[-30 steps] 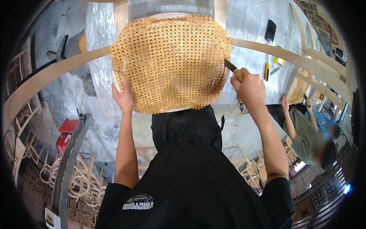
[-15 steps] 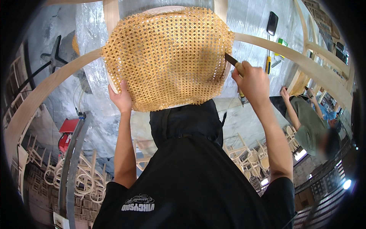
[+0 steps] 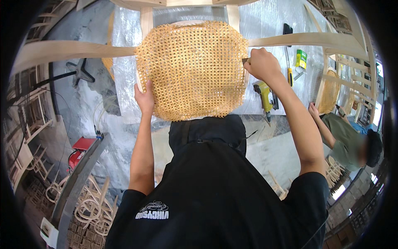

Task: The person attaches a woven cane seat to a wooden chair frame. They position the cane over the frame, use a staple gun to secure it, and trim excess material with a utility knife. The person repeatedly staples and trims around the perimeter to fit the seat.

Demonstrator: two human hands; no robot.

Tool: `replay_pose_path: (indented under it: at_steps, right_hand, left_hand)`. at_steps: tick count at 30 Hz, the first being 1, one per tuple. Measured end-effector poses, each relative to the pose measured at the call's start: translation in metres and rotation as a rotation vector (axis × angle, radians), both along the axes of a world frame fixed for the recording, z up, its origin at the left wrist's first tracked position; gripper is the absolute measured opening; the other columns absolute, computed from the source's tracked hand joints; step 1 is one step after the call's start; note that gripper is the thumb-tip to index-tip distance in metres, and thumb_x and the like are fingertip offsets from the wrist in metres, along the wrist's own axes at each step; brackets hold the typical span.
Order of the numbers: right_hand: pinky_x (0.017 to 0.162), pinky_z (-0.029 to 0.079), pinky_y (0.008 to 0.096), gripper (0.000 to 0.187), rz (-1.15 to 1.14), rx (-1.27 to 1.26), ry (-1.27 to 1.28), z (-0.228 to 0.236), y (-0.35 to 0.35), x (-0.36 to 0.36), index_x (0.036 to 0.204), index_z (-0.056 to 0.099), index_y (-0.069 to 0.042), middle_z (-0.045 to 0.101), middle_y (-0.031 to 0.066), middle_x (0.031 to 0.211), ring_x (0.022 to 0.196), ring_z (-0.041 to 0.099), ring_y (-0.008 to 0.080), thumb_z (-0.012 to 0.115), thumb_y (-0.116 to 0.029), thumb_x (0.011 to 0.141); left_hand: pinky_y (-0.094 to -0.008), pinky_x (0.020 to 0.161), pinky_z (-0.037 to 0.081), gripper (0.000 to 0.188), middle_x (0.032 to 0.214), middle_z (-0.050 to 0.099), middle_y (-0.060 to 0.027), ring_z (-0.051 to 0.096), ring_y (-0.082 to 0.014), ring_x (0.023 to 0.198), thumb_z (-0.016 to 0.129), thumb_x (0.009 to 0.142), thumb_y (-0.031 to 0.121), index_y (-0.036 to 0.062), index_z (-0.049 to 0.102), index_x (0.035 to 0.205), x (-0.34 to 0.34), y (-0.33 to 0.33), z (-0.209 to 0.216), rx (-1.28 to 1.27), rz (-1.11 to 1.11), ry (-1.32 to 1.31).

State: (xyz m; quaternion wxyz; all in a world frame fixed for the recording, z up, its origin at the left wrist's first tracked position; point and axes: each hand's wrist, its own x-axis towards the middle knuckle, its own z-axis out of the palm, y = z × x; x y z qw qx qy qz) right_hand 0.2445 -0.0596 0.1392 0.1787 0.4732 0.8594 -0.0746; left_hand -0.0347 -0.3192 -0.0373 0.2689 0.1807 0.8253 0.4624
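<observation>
A chair seat's woven cane panel (image 3: 192, 68) faces me, honey-coloured, with ragged strand ends all round its edge. Pale wooden chair frame (image 3: 147, 20) parts run behind and out to both sides of it. At the panel's lower left edge my left hand (image 3: 145, 97) is closed around the rim, its thumb up along the side. My right hand (image 3: 262, 64) is closed on a knife (image 3: 245, 61) at the panel's right edge. Its dark flat blade touches or nearly touches the cane; the handle is hidden in my fist.
Right of the panel, a yellow-green air tool (image 3: 264, 97) lies on the plastic-covered table (image 3: 273, 16), with a yellow-handled screwdriver (image 3: 290, 76), a green-yellow box (image 3: 301, 59) and a black phone (image 3: 287, 28) beyond. A co-worker (image 3: 348, 137) works on another cane panel (image 3: 330, 91) at far right.
The panel now sits lower and slightly to the right in view, and the chair's side pieces look straighter. My right hand has moved up and left, covering the knife's handle. The air tool now shows fully.
</observation>
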Motion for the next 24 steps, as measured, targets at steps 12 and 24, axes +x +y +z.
replay_pose_path:
  at_steps: [12, 24]
  right_hand:
    - [0.088, 0.053, 0.0435, 0.047, -0.665, 0.343, 0.695, -0.086, -0.116, 0.151, 0.116, 0.070, 0.003, 0.072, 0.0263, 0.105, 0.099, 0.070, 0.0413, 0.070, -0.038, 0.093]
    - [0.087, 0.052, 0.0461, 0.043, -0.688, 0.180, 0.794, -0.139, -0.172, 0.157, 0.114, 0.070, 0.003, 0.072, 0.0258, 0.104, 0.096, 0.069, 0.0431, 0.071, -0.034, 0.093]
  left_hand:
    - [-0.0586, 0.106, 0.037, 0.073, 0.136, 0.043, -0.0315, 0.042, -0.0452, 0.127, 0.060, 0.090, 0.018, -0.0169, 0.028, 0.147, 0.041, 0.009, 0.034, -0.493, -0.210, 0.445]
    - [-0.0600, 0.101, 0.030, 0.055, 0.123, 0.045, -0.0235, 0.041, -0.0392, 0.123, 0.071, 0.081, 0.024, -0.0077, 0.047, 0.120, 0.048, 0.021, 0.056, -0.446, 0.090, 0.435]
